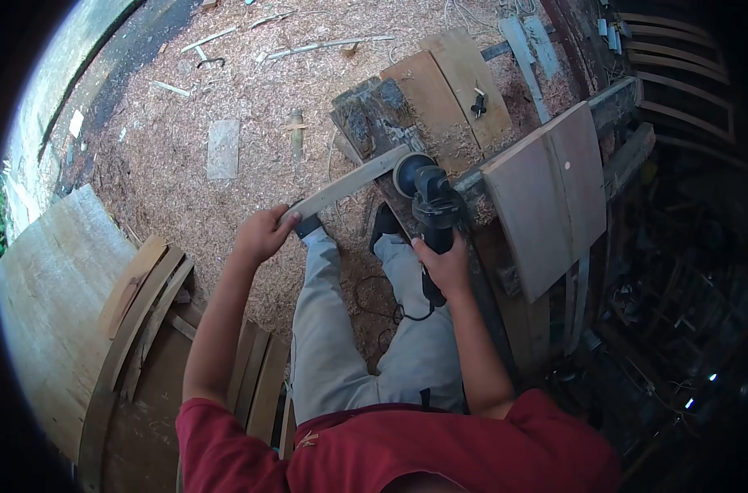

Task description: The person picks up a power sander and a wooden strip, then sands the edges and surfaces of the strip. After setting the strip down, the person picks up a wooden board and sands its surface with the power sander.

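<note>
Red shirt (pixel 439 452), right hand (pixel 446 264) wrapped round sander (pixel 433 205), left hand (pixel 263 234) clenched on wooden slat (pixel 353 182)

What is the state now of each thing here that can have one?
left hand: shut on the wood strip
right hand: shut on the sander
wood strip: far end against the sander disc
sander: running or stopped, cannot tell

black sander (pixel 430 201), pale slat (pixel 349 185), red shirt (pixel 439 452)
</note>
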A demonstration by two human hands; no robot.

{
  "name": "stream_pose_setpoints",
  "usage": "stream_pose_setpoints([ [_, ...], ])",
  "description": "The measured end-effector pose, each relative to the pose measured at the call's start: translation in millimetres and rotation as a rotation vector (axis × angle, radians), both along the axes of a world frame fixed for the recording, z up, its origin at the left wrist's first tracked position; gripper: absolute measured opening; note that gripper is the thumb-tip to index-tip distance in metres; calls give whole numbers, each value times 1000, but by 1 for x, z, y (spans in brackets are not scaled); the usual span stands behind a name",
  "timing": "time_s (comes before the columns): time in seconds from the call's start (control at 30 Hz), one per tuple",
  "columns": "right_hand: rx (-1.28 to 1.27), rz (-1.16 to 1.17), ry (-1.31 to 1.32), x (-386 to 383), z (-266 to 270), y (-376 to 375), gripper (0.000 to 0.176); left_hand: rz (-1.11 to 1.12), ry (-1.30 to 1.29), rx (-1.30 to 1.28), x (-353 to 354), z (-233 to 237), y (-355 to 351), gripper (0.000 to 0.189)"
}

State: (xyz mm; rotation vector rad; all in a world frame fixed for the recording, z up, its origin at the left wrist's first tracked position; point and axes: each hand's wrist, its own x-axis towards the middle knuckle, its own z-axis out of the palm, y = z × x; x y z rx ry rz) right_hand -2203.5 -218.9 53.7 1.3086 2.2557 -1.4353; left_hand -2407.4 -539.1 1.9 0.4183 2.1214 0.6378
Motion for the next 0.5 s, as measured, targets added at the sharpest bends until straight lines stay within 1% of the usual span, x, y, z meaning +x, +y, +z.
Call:
stream_pose_setpoints([
  [0.1, -208, -69, -78, -23, 21, 4, 46, -90, 21, -2, -20, -6, -6, 50],
  [0.2, -127, 30, 14, -30, 14, 11, 25, -131, 35, -17, -32, -4, -5, 51],
  [0.27, -53, 72, 33, -24, -2, 17, 26, -150, 35, -16, -35, -4, -5, 52],
  [0.33, -17, 90, 52, -28, -3, 18, 28, -147, 36, -4, -36, -1, -6, 53],
  [0.4, -20, 81, 64, -33, 3, 16, 33, -126, 29, 18, -33, 1, -5, 57],
  [0.5, -119, 40, -30, -42, 18, 12, 33, -116, 44, 54, -31, -3, -4, 56],
])
